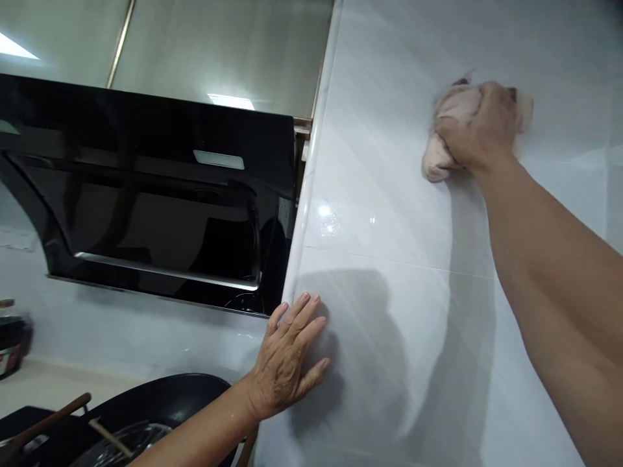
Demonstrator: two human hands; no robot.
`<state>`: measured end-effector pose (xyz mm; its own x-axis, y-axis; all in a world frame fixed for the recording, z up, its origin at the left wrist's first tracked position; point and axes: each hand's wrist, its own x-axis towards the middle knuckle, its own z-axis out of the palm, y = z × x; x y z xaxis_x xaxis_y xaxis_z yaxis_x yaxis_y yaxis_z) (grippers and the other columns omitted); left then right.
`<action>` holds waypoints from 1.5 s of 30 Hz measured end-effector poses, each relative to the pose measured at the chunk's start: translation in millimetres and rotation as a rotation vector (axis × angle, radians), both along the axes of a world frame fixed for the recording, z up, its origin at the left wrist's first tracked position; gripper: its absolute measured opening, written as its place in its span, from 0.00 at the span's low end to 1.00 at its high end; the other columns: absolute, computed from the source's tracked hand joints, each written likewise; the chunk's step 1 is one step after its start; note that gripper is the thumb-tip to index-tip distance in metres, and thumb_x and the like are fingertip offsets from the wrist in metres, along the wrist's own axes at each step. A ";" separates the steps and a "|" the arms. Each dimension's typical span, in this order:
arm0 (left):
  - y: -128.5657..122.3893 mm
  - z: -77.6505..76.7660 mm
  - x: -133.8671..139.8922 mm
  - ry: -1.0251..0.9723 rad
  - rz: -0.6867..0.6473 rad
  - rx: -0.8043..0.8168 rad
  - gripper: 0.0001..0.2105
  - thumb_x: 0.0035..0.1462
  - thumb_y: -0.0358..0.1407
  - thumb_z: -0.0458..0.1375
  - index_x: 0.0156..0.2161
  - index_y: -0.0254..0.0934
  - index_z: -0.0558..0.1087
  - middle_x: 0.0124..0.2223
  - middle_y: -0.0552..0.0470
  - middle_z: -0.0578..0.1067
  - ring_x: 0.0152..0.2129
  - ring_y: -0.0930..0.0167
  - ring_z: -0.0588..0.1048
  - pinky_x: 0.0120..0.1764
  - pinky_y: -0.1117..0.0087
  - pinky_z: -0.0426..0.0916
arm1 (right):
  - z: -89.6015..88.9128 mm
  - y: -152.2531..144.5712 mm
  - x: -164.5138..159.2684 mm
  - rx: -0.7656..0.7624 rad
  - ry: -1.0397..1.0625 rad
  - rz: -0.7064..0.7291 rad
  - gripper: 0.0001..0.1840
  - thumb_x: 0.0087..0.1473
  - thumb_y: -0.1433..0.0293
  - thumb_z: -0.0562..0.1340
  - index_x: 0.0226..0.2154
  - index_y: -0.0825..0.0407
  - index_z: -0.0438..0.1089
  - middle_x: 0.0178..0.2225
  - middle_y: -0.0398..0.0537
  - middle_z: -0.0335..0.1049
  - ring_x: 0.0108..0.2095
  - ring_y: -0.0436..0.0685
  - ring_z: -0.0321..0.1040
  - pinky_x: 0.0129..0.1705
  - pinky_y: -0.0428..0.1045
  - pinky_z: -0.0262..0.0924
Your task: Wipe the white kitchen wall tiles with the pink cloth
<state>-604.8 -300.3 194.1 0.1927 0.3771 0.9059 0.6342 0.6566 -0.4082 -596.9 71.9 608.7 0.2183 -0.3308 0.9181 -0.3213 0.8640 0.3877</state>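
Right hand (479, 126) raised high against the white tiled wall (399, 214), grip pressed together around a bunched pale pink cloth (440, 152). Cloth flat against the tile, upper right of the view, bulging out below and to the left of the knuckles and showing again past the fingers on the far side. Slightly blurred at its edges. Forearm running down and out to the right edge of the frame, casting a soft shadow on the tile beneath.

Left hand (287, 360) lower down, grip spread, palm and fingers laid flat on the same wall just beside its rounded corner edge (311, 162). Holding nothing. Fingertips pointing up and to the right, thumb out to the side. Dark shadow of the hand just right of it on the tile.

Left of the corner, a glossy black range hood (146, 194) with a slanted glass front and a metal strip along its lower rim. Above it, a reflective steel panel (219, 45). Below, a black wok (160, 408) with a wire rack inside and a wooden handle (43, 425) lying across the lower left. A jar (10, 340) at the far left edge on the pale bench (48, 383).
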 end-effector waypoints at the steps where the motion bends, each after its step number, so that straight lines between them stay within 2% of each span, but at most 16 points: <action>1: -0.1 -0.9 -0.1 0.001 -0.005 0.003 0.26 0.66 0.39 0.60 0.65 0.33 0.64 0.71 0.33 0.66 0.74 0.58 0.55 0.73 0.54 0.46 | 3.5 -24.0 -0.1 -0.030 -0.001 -0.016 0.35 0.66 0.43 0.54 0.66 0.44 0.52 0.67 0.51 0.55 0.65 0.71 0.46 0.70 0.77 0.40; 3: -0.2 -2.5 -0.5 0.009 -0.020 0.011 0.27 0.66 0.40 0.59 0.66 0.33 0.62 0.71 0.32 0.65 0.74 0.57 0.55 0.72 0.53 0.47 | -2.3 -76.9 6.2 -0.146 -0.036 -0.046 0.31 0.61 0.50 0.61 0.61 0.45 0.61 0.65 0.50 0.59 0.64 0.70 0.52 0.71 0.73 0.46; 4: -0.2 -3.1 -0.9 0.014 -0.030 0.015 0.28 0.67 0.40 0.59 0.67 0.33 0.61 0.72 0.32 0.63 0.74 0.57 0.55 0.72 0.52 0.48 | -10.6 -103.6 11.2 -0.132 -0.067 -0.065 0.31 0.59 0.54 0.63 0.61 0.48 0.62 0.64 0.52 0.60 0.64 0.69 0.54 0.71 0.72 0.48; 8: 0.1 -3.9 -3.7 0.048 -0.094 0.065 0.32 0.68 0.42 0.58 0.72 0.37 0.55 0.75 0.35 0.56 0.75 0.57 0.53 0.72 0.51 0.50 | -63.3 -188.8 25.3 0.057 -0.168 -0.060 0.37 0.58 0.60 0.65 0.66 0.55 0.61 0.69 0.54 0.57 0.68 0.66 0.51 0.75 0.68 0.44; 12: 1.0 -8.9 -9.1 0.037 -0.193 0.142 0.33 0.70 0.45 0.55 0.74 0.41 0.50 0.78 0.40 0.45 0.76 0.57 0.47 0.73 0.49 0.51 | -121.8 -228.1 20.9 0.297 -0.179 -0.026 0.36 0.60 0.60 0.63 0.68 0.50 0.60 0.69 0.50 0.58 0.68 0.67 0.54 0.72 0.68 0.48; 15: 1.1 -23.2 -12.2 -0.064 -0.250 0.263 0.32 0.71 0.46 0.52 0.74 0.44 0.48 0.78 0.39 0.42 0.75 0.57 0.47 0.71 0.47 0.55 | -160.7 -240.3 16.9 0.509 -0.196 -0.070 0.31 0.60 0.59 0.64 0.64 0.48 0.64 0.68 0.50 0.59 0.67 0.67 0.55 0.70 0.66 0.52; 21: -11.2 -54.9 2.6 -0.337 -0.325 0.580 0.27 0.72 0.54 0.48 0.69 0.47 0.54 0.75 0.39 0.49 0.72 0.56 0.54 0.68 0.44 0.57 | -237.5 -252.7 23.4 0.795 -0.258 -0.163 0.23 0.58 0.57 0.66 0.49 0.56 0.72 0.53 0.57 0.70 0.56 0.68 0.62 0.61 0.64 0.57; 24: -27.3 -57.7 14.7 -0.429 -0.368 0.746 0.26 0.71 0.56 0.47 0.67 0.47 0.58 0.73 0.41 0.54 0.70 0.57 0.56 0.67 0.47 0.58 | -290.5 -253.3 27.2 0.872 -0.335 -0.103 0.23 0.56 0.58 0.69 0.49 0.55 0.72 0.51 0.57 0.70 0.56 0.69 0.61 0.60 0.65 0.56; 27: -45.6 -57.1 22.3 -0.523 -0.401 0.831 0.23 0.72 0.53 0.47 0.65 0.47 0.60 0.72 0.42 0.57 0.69 0.58 0.58 0.66 0.50 0.59 | -356.1 -250.8 28.1 0.927 -0.404 -0.019 0.22 0.54 0.60 0.71 0.48 0.53 0.71 0.55 0.56 0.68 0.59 0.69 0.59 0.61 0.64 0.56; 30: -60.1 -58.2 27.0 -0.593 -0.397 0.811 0.21 0.72 0.52 0.47 0.64 0.46 0.62 0.72 0.43 0.59 0.69 0.59 0.61 0.66 0.51 0.61 | -427.5 -247.4 26.8 0.955 -0.430 0.092 0.19 0.57 0.61 0.69 0.49 0.51 0.72 0.57 0.54 0.68 0.62 0.67 0.59 0.64 0.63 0.58; 34: -69.5 -60.0 33.2 -0.625 -0.373 0.636 0.22 0.73 0.53 0.46 0.64 0.46 0.64 0.71 0.42 0.60 0.68 0.60 0.63 0.67 0.50 0.62 | -520.2 -241.1 25.1 0.908 -0.404 0.184 0.09 0.65 0.68 0.60 0.45 0.46 0.75 0.58 0.47 0.70 0.68 0.61 0.57 0.71 0.61 0.57; 37: -70.5 -58.3 35.2 -0.629 -0.364 0.441 0.23 0.74 0.50 0.45 0.67 0.47 0.61 0.72 0.41 0.60 0.69 0.61 0.61 0.68 0.48 0.61 | -570.6 -234.4 25.8 0.914 -0.384 0.233 0.07 0.67 0.69 0.61 0.43 0.49 0.75 0.60 0.49 0.70 0.67 0.60 0.60 0.68 0.60 0.63; 39: -69.2 -54.2 34.6 -0.606 -0.343 0.308 0.23 0.75 0.48 0.46 0.70 0.48 0.58 0.73 0.41 0.60 0.71 0.61 0.60 0.69 0.47 0.59 | -582.0 -229.9 26.6 0.920 -0.337 0.271 0.06 0.66 0.70 0.62 0.42 0.51 0.75 0.60 0.50 0.70 0.64 0.58 0.64 0.63 0.58 0.67; 41: -66.1 -46.3 33.1 -0.560 -0.331 0.200 0.24 0.75 0.47 0.46 0.71 0.49 0.56 0.73 0.40 0.59 0.72 0.60 0.59 0.69 0.47 0.60 | -569.3 -225.0 26.5 0.917 -0.288 0.301 0.05 0.66 0.70 0.63 0.42 0.52 0.75 0.59 0.49 0.71 0.62 0.57 0.66 0.60 0.55 0.68; 43: -60.7 -34.6 31.1 -0.500 -0.343 0.133 0.26 0.74 0.48 0.47 0.73 0.49 0.55 0.75 0.40 0.58 0.72 0.59 0.58 0.69 0.47 0.59 | -532.9 -217.5 25.1 0.886 -0.240 0.309 0.06 0.66 0.69 0.62 0.43 0.52 0.75 0.61 0.49 0.70 0.63 0.58 0.65 0.58 0.54 0.67; 45: -52.4 -20.5 27.7 -0.432 -0.368 0.100 0.27 0.74 0.48 0.47 0.73 0.49 0.54 0.76 0.40 0.56 0.73 0.59 0.57 0.70 0.48 0.58 | -477.7 -205.3 23.8 0.815 -0.188 0.280 0.08 0.67 0.67 0.61 0.46 0.51 0.74 0.62 0.49 0.69 0.66 0.60 0.62 0.58 0.55 0.65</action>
